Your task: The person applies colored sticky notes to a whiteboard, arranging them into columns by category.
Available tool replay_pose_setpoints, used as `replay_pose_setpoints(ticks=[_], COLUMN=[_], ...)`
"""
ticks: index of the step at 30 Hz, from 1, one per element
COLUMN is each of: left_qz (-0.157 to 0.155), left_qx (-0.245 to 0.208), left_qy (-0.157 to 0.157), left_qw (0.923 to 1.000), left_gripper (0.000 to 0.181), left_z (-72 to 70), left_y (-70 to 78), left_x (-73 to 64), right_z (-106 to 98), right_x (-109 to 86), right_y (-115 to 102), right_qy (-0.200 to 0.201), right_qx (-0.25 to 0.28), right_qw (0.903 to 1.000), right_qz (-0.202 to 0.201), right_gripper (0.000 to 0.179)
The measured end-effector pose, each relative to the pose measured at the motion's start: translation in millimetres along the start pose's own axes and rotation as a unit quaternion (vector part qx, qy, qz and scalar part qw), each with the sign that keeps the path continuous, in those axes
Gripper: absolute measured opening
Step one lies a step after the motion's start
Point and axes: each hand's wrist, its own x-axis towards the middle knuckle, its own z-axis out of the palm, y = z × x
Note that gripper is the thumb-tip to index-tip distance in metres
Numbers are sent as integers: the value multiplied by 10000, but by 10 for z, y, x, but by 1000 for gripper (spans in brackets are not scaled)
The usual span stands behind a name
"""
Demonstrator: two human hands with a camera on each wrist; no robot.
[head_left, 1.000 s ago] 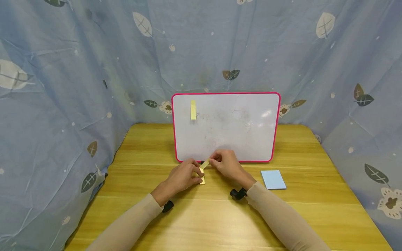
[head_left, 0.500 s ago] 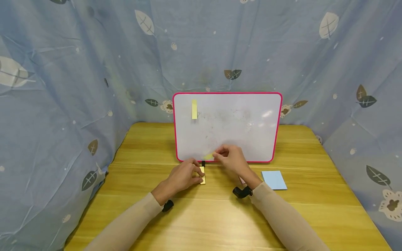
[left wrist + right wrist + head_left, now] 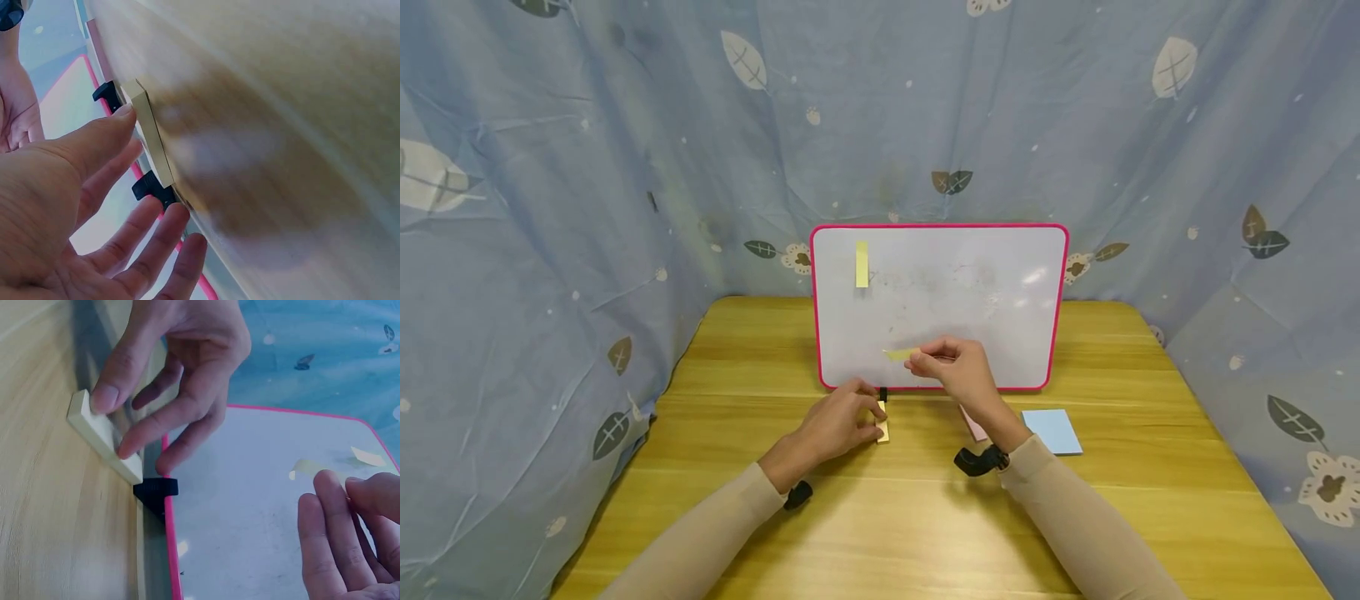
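My right hand (image 3: 958, 371) is raised in front of the whiteboard (image 3: 1000, 312), pinching one narrow yellow sticky note (image 3: 898, 355) between thumb and fingertips. The strip points left and bends slightly in the right wrist view. On the table below, my left hand (image 3: 842, 421) rests its thumb and index fingertip on a narrow pad of yellow sticky notes (image 3: 103, 439); its other fingers are spread loosely. Part of the pad is hidden by these fingers in the head view. Another yellow sticky note (image 3: 862, 264) is stuck upright at the board's upper left.
A square blue sticky-note pad (image 3: 1052, 432) lies on the table to the right. Partly behind my right wrist is a narrow pink pad (image 3: 973, 423). The pink-framed board stands on black feet (image 3: 156, 490) near the back, before a blue patterned curtain (image 3: 880, 108).
The yellow strip has come off the pad in my right hand, which has moved up and slightly right to the board's front. My left hand has stayed at the pad.
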Motion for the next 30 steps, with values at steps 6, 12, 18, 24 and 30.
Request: replay_pose_setpoints(ticks=[6,12,18,24,30], left_qz=[43,34,-7,-63,-188], left_qx=[-64,-190,-326,-384,-300], left_qy=[534,1372,2185,2835,3269], left_qw=[9985,9904,9753,9582,9444], left_gripper=[19,25,28,34,43], left_z=[-53,-196,-337,-481,-600], left_y=[-2,-25,-90,-134,-228], left_x=[40,104,171,245,350], right_z=[22,84,176,249,354], right_x=[11,36,71,97,151], right_y=[-27,-48,-94,-105,-72], right_qy=[146,375,455,417,528], right_qx=[53,432,729,607,317], right_qw=[9998,9976,9941,9906,9822], right_qz=[-153,-391,-665,-1151,-1775], right_gripper=[30,28,24,18,13])
